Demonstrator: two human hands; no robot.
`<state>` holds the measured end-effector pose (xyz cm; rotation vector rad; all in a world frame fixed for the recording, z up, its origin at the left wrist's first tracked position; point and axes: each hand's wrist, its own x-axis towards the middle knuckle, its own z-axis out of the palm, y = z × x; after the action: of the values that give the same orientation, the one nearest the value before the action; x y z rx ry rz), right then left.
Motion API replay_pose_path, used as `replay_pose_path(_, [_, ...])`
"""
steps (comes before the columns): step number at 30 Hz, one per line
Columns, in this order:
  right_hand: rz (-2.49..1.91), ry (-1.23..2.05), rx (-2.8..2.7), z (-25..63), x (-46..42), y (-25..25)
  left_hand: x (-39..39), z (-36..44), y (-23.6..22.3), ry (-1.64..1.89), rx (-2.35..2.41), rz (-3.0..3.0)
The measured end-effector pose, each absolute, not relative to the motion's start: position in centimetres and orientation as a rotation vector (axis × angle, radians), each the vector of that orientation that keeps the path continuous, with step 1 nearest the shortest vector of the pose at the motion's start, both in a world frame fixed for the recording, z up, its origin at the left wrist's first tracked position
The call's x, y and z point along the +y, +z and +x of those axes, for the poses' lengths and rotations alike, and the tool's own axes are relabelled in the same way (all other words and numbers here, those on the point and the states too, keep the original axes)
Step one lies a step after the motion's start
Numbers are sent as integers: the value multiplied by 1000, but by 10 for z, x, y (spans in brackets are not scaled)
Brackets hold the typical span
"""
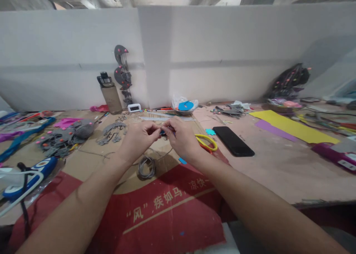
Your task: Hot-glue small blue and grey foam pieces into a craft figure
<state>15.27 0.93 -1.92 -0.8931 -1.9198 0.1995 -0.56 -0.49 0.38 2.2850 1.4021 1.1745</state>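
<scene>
My left hand (139,137) and my right hand (179,137) meet over the middle of the table, both pinched on a small dark blue piece (162,132) held between the fingertips. A thin wire seems to run down from it to a grey wire coil (146,167) lying on the cardboard (155,205) just below my left hand. Yellow-handled scissors (206,142) lie right beside my right hand. What exactly the small piece is cannot be made out.
A black phone (233,141) lies right of the scissors. Grey cut-out shapes (112,131) and felt pieces with pink dots (59,139) sit at left. A water bottle (110,94) stands at the back wall. Yellow (294,126) and purple sheets lie at right.
</scene>
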Motion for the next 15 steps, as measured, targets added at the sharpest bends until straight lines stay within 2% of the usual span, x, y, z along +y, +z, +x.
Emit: replay_pose_path(15, [-924, 272, -1839, 153, 8, -23, -2, -2, 5, 1241, 1203, 1680])
